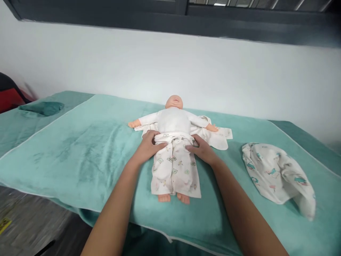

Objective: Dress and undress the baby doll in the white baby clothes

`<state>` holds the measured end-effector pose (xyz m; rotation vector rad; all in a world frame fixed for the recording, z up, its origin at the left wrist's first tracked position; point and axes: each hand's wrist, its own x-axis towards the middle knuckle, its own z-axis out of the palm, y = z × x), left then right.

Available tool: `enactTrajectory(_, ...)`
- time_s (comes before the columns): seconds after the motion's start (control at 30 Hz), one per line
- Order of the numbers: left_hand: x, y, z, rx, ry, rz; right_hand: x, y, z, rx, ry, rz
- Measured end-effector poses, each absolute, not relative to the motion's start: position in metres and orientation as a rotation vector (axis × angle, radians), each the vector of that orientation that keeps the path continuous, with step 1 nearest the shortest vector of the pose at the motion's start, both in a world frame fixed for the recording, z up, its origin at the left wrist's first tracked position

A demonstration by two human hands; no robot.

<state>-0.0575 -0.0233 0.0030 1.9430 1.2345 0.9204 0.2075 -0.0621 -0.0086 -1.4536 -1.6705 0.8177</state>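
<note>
A baby doll (173, 119) lies on its back on a teal towel (87, 149), head towards the wall, arms spread. It wears a white top and patterned white trousers (174, 170). My left hand (147, 146) grips the trousers' waistband at the doll's left-side hip in view. My right hand (203, 149) holds the waistband on the other side, fingers curled on the cloth. A white cloth (220, 137) lies spread under the doll's upper body.
A crumpled white garment with coloured prints (278, 176) lies on the towel at the right. A folded dark teal cloth (42, 107) sits at the far left. A white wall runs behind the table. Grey floor shows at lower left.
</note>
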Motion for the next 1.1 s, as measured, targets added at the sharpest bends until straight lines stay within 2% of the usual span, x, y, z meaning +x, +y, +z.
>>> enactTrajectory(0.07, -0.064, -0.025, 0.002, 1.957, 1.161, 0.873, 0.21, -0.069, -0.01, -1.486, -1.713, 0.815)
enactTrajectory(0.2, -0.063, -0.027, -0.006, 2.139, 1.198, 0.954, 0.203, -0.073, -0.016, -1.63, -1.75, 0.534)
enactTrajectory(0.43, -0.055, -0.044, -0.024, 2.329, 1.608, 0.872, 0.18, -0.088, -0.024, -1.663, -1.655, 0.153)
enactTrajectory(0.57, -0.054, -0.047, -0.022, 2.212, 1.6, 0.922, 0.173, -0.098, -0.021, -1.619, -1.557, 0.339)
enactTrajectory(0.8, -0.07, -0.067, -0.021, 1.891, 1.123, 0.992, 0.179, -0.121, -0.015, -1.477, -1.618, 0.746)
enactTrajectory(0.97, -0.072, -0.088, -0.025, 2.008, 1.056, 1.141, 0.172, -0.14, -0.022, -1.617, -1.587, 0.551)
enactTrajectory(1.1, -0.064, -0.104, -0.028, 2.084, 1.278, 1.107, 0.164, -0.147, -0.026, -1.643, -1.476, 0.527)
